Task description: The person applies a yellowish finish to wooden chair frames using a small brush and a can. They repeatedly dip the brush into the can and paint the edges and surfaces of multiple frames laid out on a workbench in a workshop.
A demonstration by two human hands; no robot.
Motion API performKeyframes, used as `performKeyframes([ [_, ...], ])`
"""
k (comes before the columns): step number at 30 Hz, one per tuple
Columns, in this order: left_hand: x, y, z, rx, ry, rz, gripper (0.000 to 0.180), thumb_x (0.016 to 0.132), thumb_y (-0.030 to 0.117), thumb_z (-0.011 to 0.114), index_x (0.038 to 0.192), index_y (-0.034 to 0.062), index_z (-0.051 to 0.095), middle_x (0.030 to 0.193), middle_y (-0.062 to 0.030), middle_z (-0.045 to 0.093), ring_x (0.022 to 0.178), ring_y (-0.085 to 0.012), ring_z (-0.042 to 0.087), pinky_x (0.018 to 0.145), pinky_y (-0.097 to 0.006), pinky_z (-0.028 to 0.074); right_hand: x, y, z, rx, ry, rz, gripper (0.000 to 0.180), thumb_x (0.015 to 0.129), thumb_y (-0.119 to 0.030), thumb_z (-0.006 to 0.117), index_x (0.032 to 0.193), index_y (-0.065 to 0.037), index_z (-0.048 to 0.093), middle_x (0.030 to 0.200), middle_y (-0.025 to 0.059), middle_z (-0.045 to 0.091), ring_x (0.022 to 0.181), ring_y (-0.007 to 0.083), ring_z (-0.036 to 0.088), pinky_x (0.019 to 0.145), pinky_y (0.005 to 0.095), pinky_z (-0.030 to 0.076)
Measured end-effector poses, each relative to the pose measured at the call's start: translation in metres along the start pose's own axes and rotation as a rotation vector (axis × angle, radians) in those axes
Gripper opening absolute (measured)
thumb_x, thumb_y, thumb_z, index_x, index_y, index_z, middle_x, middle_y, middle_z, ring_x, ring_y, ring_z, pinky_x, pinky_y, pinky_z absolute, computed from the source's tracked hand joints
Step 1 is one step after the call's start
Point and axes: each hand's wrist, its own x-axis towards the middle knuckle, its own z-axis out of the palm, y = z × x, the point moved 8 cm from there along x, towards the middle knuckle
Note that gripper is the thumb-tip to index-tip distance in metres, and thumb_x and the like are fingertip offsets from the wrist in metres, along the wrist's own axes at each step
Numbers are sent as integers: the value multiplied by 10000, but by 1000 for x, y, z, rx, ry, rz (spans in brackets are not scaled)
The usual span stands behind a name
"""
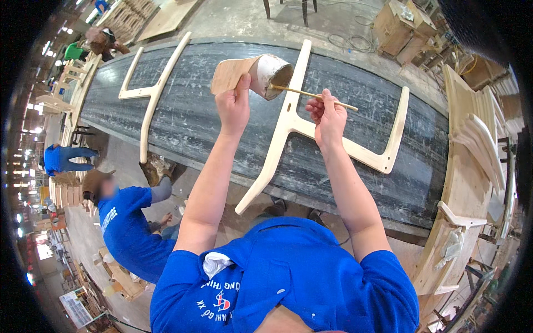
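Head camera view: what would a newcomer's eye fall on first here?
Probably the white, stained round cup held up by the left hand near the centre, with a thin wooden stick from the right hand reaching its mouth. Next, the pale, branching wooden frame below them on the long, dark, scuffed table, then a blue-shirted co-worker at lower left.

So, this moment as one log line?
left hand: white cylindrical cup, flat wooden handle; right hand: thin wooden stick, tip inside cup; pale wooden frame on dark tabletop
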Motion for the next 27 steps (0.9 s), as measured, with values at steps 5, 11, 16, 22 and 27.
performKeyframes([
  [5,-28,-68,14,-212,-47,-364,344,940,292,495,1007,-26,609,891,-58,634,795,-108,590,718,-278,494,5,22,-28,-20,84,185,251,875,-289,605,784,-60,560,687,46,585,603,120,573,540,234,471],
  [11,-59,-115,23,-491,93,-633,382,935,316,499,858,-30,643,784,-65,640,717,-113,609,658,-263,504,13,17,-22,-97,-227,50,86,871,-80,559,906,-4,580,860,126,638,748,192,607,679,258,453],
  [16,-70,-133,29,-525,104,-674,400,942,332,476,893,-34,632,806,-78,645,714,-134,625,673,-272,518,23,34,-35,-57,-220,66,70,852,-32,554,914,-6,573,906,128,634,804,189,616,665,250,448],
  [22,-91,-163,50,-550,109,-774,394,943,324,473,886,-33,629,801,-83,644,706,-144,632,671,-280,530,35,83,-82,-45,117,353,132,869,-204,607,825,-92,553,725,59,618,650,142,603,530,227,439],
  [27,-114,-208,60,-432,82,-940,374,926,324,504,970,-36,594,901,-107,637,770,-165,638,680,-298,544,59,67,-76,-110,-11,193,112,872,-167,599,824,-79,550,740,73,636,626,132,607,523,217,426],
])
